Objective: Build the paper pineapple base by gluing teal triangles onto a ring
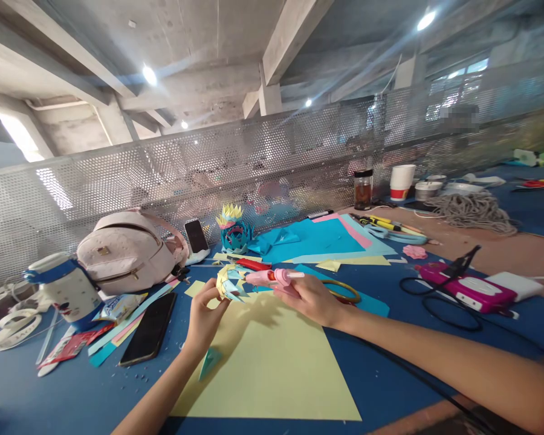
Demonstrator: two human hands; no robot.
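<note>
Pointing left, glue gun (272,277) near-level, seemingly.

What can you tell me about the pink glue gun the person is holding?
The pink glue gun looks like plastic, with a paler barrel and a white stick at its back end. The right hand grips it, lying roughly level, nozzle pointing left and touching the folded yellow and blue paper piece held by the left hand, above the yellow sheet.

Bright ceiling lamps, streaky glare, warped edges.
</note>
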